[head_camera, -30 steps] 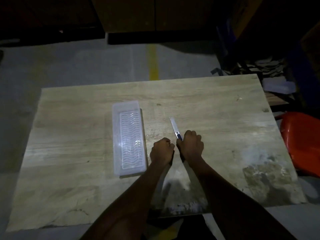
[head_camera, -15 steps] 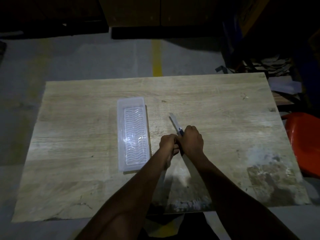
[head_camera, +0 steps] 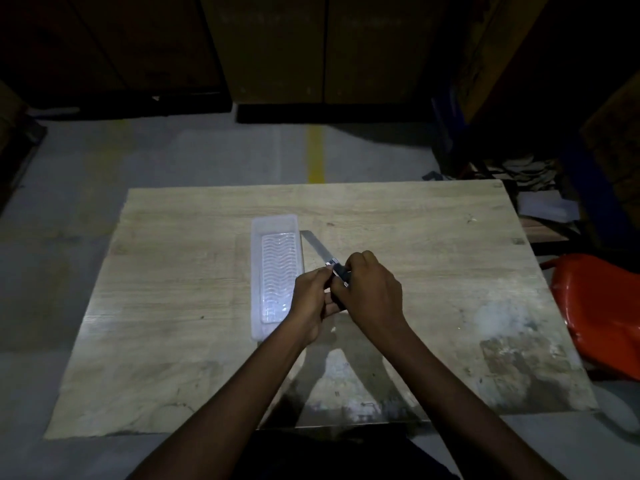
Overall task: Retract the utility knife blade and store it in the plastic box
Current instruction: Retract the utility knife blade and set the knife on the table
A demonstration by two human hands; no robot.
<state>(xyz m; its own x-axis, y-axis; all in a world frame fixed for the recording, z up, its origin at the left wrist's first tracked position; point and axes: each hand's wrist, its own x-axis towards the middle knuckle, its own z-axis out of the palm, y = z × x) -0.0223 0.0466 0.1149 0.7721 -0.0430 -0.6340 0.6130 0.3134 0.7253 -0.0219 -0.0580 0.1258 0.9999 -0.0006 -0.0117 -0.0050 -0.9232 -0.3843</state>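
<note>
A utility knife (head_camera: 320, 252) with a dark handle is held over the middle of the wooden table (head_camera: 173, 306). Its long silver blade sticks out, pointing up and to the left, with the tip close to the box's far right corner. My right hand (head_camera: 372, 292) wraps the handle. My left hand (head_camera: 311, 303) grips the handle from the left, thumb near the slider. A clear, long plastic box (head_camera: 275, 268) with a wavy ribbed insert lies open on the table just left of my hands; my left hand covers its near right corner.
An orange plastic object (head_camera: 602, 313) sits past the table's right edge. Papers and clutter (head_camera: 540, 202) lie beyond the far right corner. Grey floor with a yellow line (head_camera: 316, 154) lies behind the table, then dark cabinets.
Both hands closed together on the knife handle and shifted toward the box. The blade tip now lies next to the box's far right corner.
</note>
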